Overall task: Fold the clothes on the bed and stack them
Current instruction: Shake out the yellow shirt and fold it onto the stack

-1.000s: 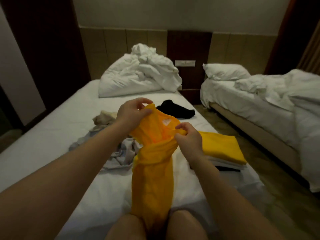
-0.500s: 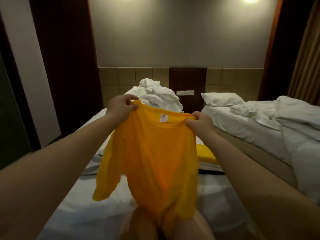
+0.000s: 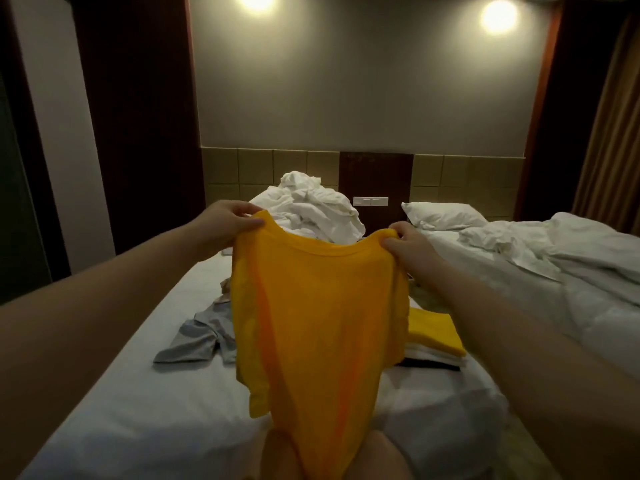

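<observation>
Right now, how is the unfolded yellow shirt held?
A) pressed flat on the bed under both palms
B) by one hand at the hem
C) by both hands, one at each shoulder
C: the left hand and the right hand each pinch a shoulder of the yellow shirt, which hangs open between them.

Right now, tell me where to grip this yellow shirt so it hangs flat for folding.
Grip the yellow shirt at its shoulders, either side of the neckline, coming from above, as the left hand and right hand pinch it. Hung from that top edge, the neckline sags between them and the body falls straight toward the bed.
</observation>
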`<action>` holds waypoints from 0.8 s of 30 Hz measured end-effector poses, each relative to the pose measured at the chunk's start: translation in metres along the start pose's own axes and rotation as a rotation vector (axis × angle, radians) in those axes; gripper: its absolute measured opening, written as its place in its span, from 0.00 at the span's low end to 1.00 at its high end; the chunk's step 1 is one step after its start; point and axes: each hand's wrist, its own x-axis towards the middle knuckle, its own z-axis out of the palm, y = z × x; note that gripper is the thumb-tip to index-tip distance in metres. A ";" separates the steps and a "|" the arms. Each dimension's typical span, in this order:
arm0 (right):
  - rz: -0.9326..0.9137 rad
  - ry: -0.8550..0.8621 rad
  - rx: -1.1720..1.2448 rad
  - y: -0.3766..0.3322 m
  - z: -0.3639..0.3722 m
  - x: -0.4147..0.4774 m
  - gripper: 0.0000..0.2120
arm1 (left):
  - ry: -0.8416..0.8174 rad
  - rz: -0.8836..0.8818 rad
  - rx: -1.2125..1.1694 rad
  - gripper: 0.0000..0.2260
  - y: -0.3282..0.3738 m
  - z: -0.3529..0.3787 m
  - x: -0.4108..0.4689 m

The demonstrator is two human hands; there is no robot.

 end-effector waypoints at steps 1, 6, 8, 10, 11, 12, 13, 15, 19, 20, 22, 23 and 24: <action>0.004 -0.053 0.012 -0.002 0.001 -0.003 0.16 | 0.009 0.005 -0.031 0.17 -0.001 0.000 -0.002; 0.226 -0.598 0.132 -0.004 0.005 -0.021 0.11 | 0.047 0.027 -0.102 0.07 -0.009 -0.001 -0.011; 0.234 -0.824 -0.001 -0.002 0.012 -0.028 0.09 | 0.031 0.032 -0.118 0.07 -0.008 0.001 -0.015; 0.228 -0.925 -0.102 0.000 0.021 -0.034 0.11 | 0.003 0.045 -0.122 0.10 -0.005 0.004 -0.017; 0.216 -0.929 -0.116 0.001 0.025 -0.036 0.13 | -0.004 0.050 -0.130 0.11 -0.004 0.005 -0.017; 0.188 -0.919 -0.111 0.002 0.029 -0.038 0.16 | -0.004 0.052 -0.141 0.11 -0.003 0.006 -0.017; 0.150 -0.905 -0.094 0.002 0.032 -0.039 0.18 | -0.001 0.054 -0.153 0.11 -0.003 0.006 -0.017; 0.095 -0.874 -0.073 0.002 0.037 -0.043 0.20 | 0.011 0.050 -0.165 0.11 -0.006 0.004 -0.016; -0.003 -0.871 -0.286 0.001 0.052 -0.049 0.23 | 0.070 0.027 -0.146 0.08 -0.013 -0.002 -0.017; -0.021 -0.884 -0.332 0.001 0.055 -0.050 0.23 | 0.080 0.021 -0.146 0.08 -0.014 -0.003 -0.017; -0.048 -0.899 -0.339 0.000 0.059 -0.051 0.20 | 0.086 0.010 -0.146 0.07 -0.015 -0.003 -0.019; -0.055 -0.907 -0.326 -0.002 0.059 -0.051 0.19 | 0.086 0.002 -0.146 0.07 -0.015 -0.003 -0.020; -0.052 -0.919 -0.316 -0.004 0.059 -0.051 0.18 | 0.083 -0.008 -0.143 0.07 -0.015 -0.003 -0.021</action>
